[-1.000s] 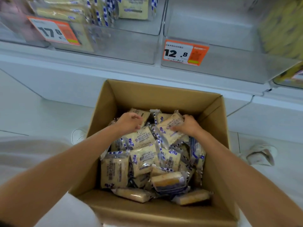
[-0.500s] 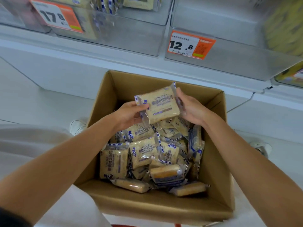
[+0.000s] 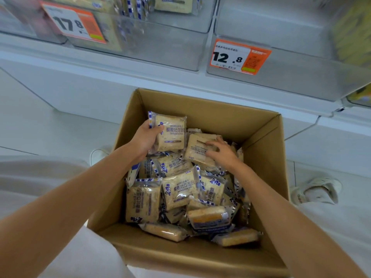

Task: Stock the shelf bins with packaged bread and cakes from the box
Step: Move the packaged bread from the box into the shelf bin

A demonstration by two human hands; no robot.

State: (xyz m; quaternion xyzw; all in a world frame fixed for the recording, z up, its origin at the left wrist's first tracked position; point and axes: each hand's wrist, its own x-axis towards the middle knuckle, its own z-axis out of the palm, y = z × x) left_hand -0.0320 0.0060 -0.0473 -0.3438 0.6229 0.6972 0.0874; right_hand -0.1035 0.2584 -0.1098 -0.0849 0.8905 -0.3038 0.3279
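Here, in the head view, both forearms reach forward and down into the open cardboard box (image 3: 261, 137), which sits on the pale floor just in front of the shelf. The left hand (image 3: 146, 137) is raised above the heap near the box's far left corner, wrist bent back, its fingers and thumb curled round the left edge of a bread packet (image 3: 172, 133). That packet stands nearly upright with its printed face toward the camera. Its long axis runs from near to far, and its sealed, blue-checked top end points at the shelf. The right hand (image 3: 222, 152) lies lower, just to the right, palm down on a second packet (image 3: 198, 151) that rests on top of the heap. Its fingers are spread and bent across the wrapper, though whether they actually close on it cannot be told. This second packet lies flat and slightly tilted, its print upside down to the camera. The remaining loose packets (image 3: 180, 189) fill the box in a jumble. Above, the clear bins (image 3: 291, 81) line the shelf, one carrying a 12.8 price tag (image 3: 240, 57).
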